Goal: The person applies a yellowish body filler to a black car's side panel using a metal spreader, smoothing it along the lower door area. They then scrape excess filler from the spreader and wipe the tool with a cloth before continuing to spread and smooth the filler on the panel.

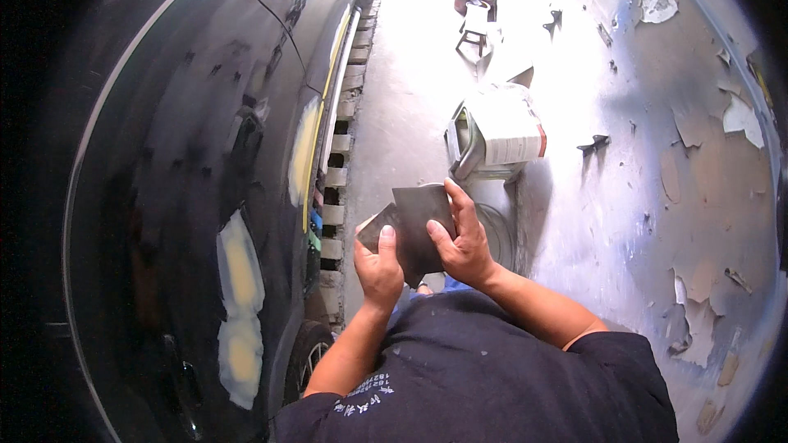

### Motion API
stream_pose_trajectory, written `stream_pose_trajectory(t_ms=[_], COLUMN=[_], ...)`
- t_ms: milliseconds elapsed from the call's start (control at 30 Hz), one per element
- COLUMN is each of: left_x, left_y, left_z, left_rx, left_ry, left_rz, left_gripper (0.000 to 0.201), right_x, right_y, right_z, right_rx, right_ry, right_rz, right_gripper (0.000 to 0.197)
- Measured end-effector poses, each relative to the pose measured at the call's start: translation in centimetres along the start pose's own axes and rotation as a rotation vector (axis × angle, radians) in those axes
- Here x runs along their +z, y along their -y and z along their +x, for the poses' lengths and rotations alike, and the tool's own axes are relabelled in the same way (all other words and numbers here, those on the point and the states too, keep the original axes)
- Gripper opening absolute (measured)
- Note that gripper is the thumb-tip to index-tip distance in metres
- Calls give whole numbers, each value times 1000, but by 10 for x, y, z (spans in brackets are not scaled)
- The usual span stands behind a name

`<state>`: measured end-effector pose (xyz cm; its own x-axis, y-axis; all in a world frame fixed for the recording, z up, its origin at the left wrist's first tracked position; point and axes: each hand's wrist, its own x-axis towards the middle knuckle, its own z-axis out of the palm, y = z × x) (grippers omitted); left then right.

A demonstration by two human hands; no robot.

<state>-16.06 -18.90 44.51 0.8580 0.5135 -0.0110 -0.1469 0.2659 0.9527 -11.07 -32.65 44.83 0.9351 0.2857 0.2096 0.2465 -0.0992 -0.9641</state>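
In front of my chest, both hands hold a thin dark grey sheet (pixel 421 213) that looks like sandpaper. It shows as two overlapping panels at an angle; whether it is one folded sheet or two pieces I cannot tell. My left hand (pixel 381 269) pinches the left panel, thumb on top. My right hand (pixel 465 239) grips the right panel along its edge, thumb across its face and fingers behind. To my left stands a black car (pixel 176 156), its side bearing a long sanded patch (pixel 240 267) with yellowish filler and grey edges. My hands are apart from the car.
A second yellow filler patch (pixel 304 152) lies along the car's lower edge, beside a slotted floor strip (pixel 332 214). Ahead stands a container with paper over its top (pixel 509 119). Farther off is a small stool (pixel 472 39). Peeling paint (pixel 698 324) marks the right side.
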Motion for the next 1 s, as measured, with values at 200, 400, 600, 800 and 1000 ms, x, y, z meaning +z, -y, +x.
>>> stream_pose_trajectory(t_ms=[200,400,600,800,1000], left_x=[1,32,80,151,191], left_y=[-2,-8,18,21,23], left_z=[10,32,56,77,90], left_rx=[250,339,413,361,297], left_ry=[-7,-66,-134,-178,-321], left_rz=[412,393,577,726,469], left_gripper=[21,30,29,30,33], right_x=[12,-8,-45,-98,-124], right_y=[12,-2,-4,-34,-51], right_z=[47,74,143,184,213], right_rx=[-181,-36,-182,-173,-101], right_ry=[17,75,176,206,275], right_rz=[8,208,287,214,411], right_gripper=[63,65,69,68,66])
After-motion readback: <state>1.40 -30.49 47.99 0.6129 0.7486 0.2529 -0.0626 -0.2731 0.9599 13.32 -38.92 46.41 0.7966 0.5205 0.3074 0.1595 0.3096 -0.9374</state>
